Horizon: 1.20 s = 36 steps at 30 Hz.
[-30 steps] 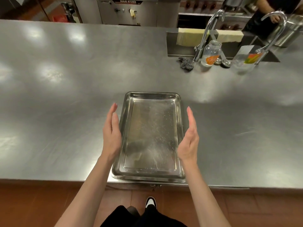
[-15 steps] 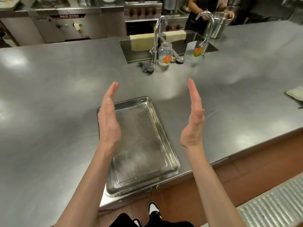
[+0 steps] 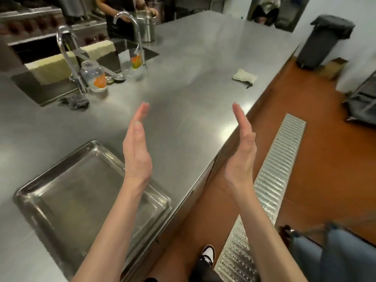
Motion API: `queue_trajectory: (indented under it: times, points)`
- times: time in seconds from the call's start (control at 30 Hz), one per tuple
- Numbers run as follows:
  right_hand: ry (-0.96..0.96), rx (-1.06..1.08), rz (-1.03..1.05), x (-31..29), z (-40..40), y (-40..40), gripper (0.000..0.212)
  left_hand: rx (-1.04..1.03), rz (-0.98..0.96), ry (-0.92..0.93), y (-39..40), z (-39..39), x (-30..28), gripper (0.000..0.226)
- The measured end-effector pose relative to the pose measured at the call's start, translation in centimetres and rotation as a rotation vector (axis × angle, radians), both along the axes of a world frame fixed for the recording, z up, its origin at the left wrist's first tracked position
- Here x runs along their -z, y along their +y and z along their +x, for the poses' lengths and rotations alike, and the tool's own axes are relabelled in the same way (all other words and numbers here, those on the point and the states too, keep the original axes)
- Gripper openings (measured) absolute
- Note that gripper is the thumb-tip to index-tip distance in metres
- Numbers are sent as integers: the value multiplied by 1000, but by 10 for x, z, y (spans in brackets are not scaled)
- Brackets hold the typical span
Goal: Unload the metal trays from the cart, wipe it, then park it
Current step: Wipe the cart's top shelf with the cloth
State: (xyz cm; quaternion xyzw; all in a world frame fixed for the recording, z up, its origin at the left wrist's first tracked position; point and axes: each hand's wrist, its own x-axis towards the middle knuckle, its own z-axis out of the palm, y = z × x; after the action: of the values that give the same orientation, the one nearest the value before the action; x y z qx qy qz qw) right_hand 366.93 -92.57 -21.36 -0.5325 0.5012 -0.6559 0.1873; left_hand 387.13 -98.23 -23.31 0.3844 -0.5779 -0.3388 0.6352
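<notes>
The left hand (image 3: pixel 137 151) and right hand (image 3: pixel 241 157) are raised flat with fingers straight, palms facing each other, holding nothing. Below the left forearm, the metal tray (image 3: pixel 67 192) lies on the steel counter (image 3: pixel 193 94) at its near edge.

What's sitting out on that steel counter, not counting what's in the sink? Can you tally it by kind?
Metal tray: 1
Glass jars: 2
Jar lids: 2
Scouring pad: 1
Folded cloth: 1
Metal pot: 1
Total: 8
</notes>
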Motion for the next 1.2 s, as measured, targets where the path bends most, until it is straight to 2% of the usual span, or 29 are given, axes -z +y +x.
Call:
queue_trajectory:
  times: [0.27, 0.57, 0.77, 0.87, 1.0, 1.2]
  points:
    - [-35, 342, 18, 7, -114, 15, 88, 245, 43, -40, -32, -131, 6, 59]
    - [-84, 536, 4, 17, -254, 22, 90, 426, 59, -60, -62, -289, 10, 54]
    - [-110, 624, 49, 30, -331, 21, 85, 519, 87, -71, -77, -383, 19, 49]
    - [-119, 658, 79, 37, -354, 13, 84, 547, 96, -93, -90, -413, 26, 54]
    - [-161, 684, 121, 51, -390, -7, 84, 588, 126, -136, -120, -457, 39, 50]
    - [-160, 726, 140, 69, -446, -59, 81, 666, 123, -186, -172, -517, 59, 55]
